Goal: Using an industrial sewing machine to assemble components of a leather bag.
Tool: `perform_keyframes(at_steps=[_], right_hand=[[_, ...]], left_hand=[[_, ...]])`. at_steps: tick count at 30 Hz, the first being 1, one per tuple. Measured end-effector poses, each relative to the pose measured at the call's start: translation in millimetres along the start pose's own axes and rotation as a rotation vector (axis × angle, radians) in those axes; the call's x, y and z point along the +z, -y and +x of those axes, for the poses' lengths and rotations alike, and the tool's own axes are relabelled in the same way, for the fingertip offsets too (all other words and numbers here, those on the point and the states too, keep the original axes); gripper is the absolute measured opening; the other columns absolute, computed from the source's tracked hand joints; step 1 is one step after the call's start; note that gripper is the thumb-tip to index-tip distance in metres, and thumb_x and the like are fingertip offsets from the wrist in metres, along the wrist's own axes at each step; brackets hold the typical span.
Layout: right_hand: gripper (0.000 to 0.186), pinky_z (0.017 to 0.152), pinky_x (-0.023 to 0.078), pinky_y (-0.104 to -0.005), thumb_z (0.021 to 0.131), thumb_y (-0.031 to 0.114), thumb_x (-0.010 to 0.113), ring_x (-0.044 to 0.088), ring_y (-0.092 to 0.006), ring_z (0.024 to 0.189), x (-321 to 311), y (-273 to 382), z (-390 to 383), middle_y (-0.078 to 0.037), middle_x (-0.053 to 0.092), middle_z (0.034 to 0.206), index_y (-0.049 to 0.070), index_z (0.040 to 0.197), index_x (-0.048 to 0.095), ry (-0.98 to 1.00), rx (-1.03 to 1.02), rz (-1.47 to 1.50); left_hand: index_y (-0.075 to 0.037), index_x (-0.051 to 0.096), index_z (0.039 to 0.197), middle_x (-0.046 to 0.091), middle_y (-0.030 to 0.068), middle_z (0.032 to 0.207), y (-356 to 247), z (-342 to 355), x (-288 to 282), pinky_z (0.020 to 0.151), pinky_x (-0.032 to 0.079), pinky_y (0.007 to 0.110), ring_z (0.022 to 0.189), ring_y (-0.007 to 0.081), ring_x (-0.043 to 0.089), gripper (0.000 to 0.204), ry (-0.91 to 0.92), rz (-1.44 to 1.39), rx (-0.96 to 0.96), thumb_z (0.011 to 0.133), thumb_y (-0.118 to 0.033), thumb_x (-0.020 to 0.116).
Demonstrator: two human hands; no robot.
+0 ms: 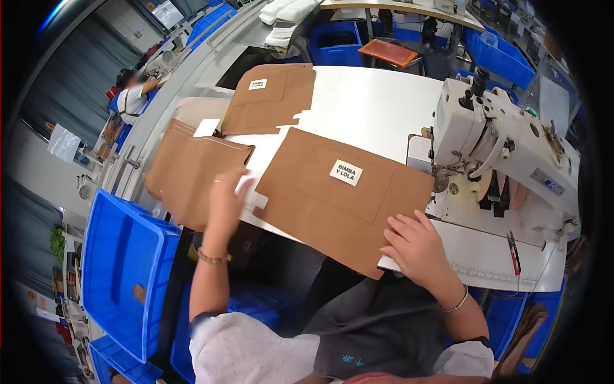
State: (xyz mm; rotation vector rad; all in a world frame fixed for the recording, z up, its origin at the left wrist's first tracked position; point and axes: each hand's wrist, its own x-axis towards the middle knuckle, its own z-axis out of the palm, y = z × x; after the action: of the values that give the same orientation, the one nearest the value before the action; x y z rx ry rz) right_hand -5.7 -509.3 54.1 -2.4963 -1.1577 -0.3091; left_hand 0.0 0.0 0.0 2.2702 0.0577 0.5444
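Note:
A brown fabric panel (307, 192) with a stitched pocket outline and a pale printed label (346, 172) lies flat on the white table. Its right end reaches the sewing machine (505, 141). At its lower right edge my right hand (419, 249) rests with fingers spread, partly on the panel. My left hand (225, 195) is over folded brown fabric (198, 163) at the left; motion blurs its fingers, so their grip is unclear. Beyond them lies a second labelled brown panel (272, 99).
Red-handled thread snips (513, 253) lie on the table at the right. A blue bin (125, 269) stands at the left, below table height. At the back are an orange-topped stool (388, 53) and another blue bin (336, 45). Another person (132, 96) sits far left.

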Motion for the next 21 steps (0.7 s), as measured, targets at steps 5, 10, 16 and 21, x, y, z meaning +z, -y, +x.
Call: perform_keyframes(at_steps=[5, 10, 16, 21], right_hand=[[0.042, 0.110, 0.040, -0.0528, 0.082, 0.025, 0.078, 0.056, -0.0324, 0.126, 0.5, 5.7, -0.7, -0.017, 0.063, 0.131, 0.003, 0.117, 0.068, 0.013, -0.025, 0.167], [0.057, 0.113, 0.037, -0.0558, 0.083, 0.032, 0.078, 0.049, -0.0369, 0.135, -1.3, 14.0, 8.0, -0.019, 0.053, 0.144, 0.003, 0.130, 0.063, -0.059, 0.045, 0.083], [0.065, 0.114, 0.032, -0.0619, 0.085, 0.038, 0.076, 0.042, -0.0391, 0.142, -1.8, 12.8, 3.8, -0.019, 0.045, 0.154, 0.008, 0.140, 0.059, 0.028, 0.094, 0.069], [0.063, 0.114, 0.031, -0.0628, 0.084, 0.040, 0.076, 0.043, -0.0394, 0.140, -2.3, 12.4, 3.9, -0.018, 0.048, 0.151, 0.008, 0.136, 0.062, 0.016, 0.097, 0.068]], left_hand=[[0.000, 0.069, 0.096, 0.066, 0.0004, 0.082, -26.8, 6.9, -77.6, 0.071, 0.049, 0.029, 0.074, 0.0128, 0.059, 0.017, 0.054, 0.286, -0.394, 0.093, -0.017, 0.073], [-0.001, 0.065, 0.092, 0.066, -0.0007, 0.092, -21.3, 16.1, -89.1, 0.070, 0.048, 0.025, 0.079, 0.0087, 0.056, 0.013, 0.060, -0.100, -0.486, 0.098, -0.013, 0.068], [-0.005, 0.059, 0.088, 0.056, 0.0100, 0.144, -132.5, 44.5, -24.0, 0.099, 0.045, 0.030, 0.118, 0.0137, 0.053, 0.015, 0.296, -0.449, -0.160, 0.099, -0.014, 0.063], [-0.005, 0.062, 0.088, 0.061, 0.0140, 0.138, -225.2, 33.7, 76.6, 0.101, 0.045, 0.034, 0.122, 0.0255, 0.057, 0.013, 0.929, -0.187, 0.297, 0.092, -0.014, 0.071]])
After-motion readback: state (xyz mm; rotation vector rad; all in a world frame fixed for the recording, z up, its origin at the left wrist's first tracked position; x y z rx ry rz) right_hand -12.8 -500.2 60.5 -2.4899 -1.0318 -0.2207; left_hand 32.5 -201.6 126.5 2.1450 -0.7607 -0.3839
